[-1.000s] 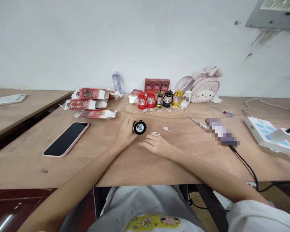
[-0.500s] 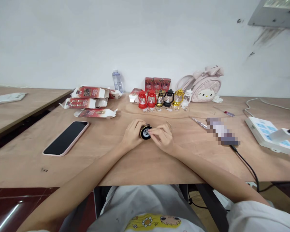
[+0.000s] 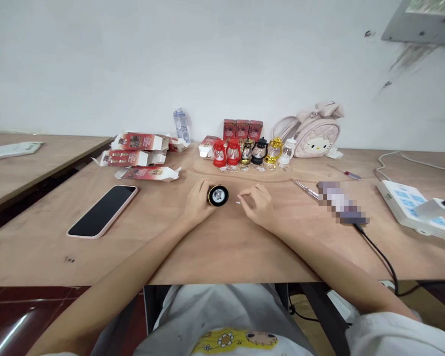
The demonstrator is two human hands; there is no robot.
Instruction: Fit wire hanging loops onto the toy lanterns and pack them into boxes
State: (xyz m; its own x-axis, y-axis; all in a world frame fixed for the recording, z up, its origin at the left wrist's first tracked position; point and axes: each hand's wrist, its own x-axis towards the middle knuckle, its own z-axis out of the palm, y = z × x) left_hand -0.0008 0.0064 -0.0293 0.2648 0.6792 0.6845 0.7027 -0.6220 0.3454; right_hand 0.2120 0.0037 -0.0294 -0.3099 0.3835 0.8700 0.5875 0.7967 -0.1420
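My left hand (image 3: 199, 203) is wrapped round a mini lantern (image 3: 218, 196). The lantern is tipped so its round base faces me: a black ring with a gold edge and a pale disc in the middle. To its right, my right hand (image 3: 258, 205) is apart from the lantern, with thumb and fingertips pinched together. A small white strip (image 3: 238, 202) shows at those fingertips, too small to make out well. Behind the hands stands a row of several mini lanterns (image 3: 259, 151) in red, bronze, black, gold and white, with small chains (image 3: 241, 168) in front.
Opened red-and-white boxes (image 3: 139, 158) lie at back left, near a water bottle (image 3: 181, 126). Red boxes (image 3: 243, 129) and a pink bag (image 3: 317, 136) stand by the wall. A phone (image 3: 103, 211) lies left; screwdriver (image 3: 348, 174), tweezers (image 3: 304, 188), pixelated device (image 3: 341, 202), power strip (image 3: 411, 205) right.
My right hand has drawn away from the lantern's base to the right. The lantern has shifted slightly left and up in my left hand, its base now fully in sight.
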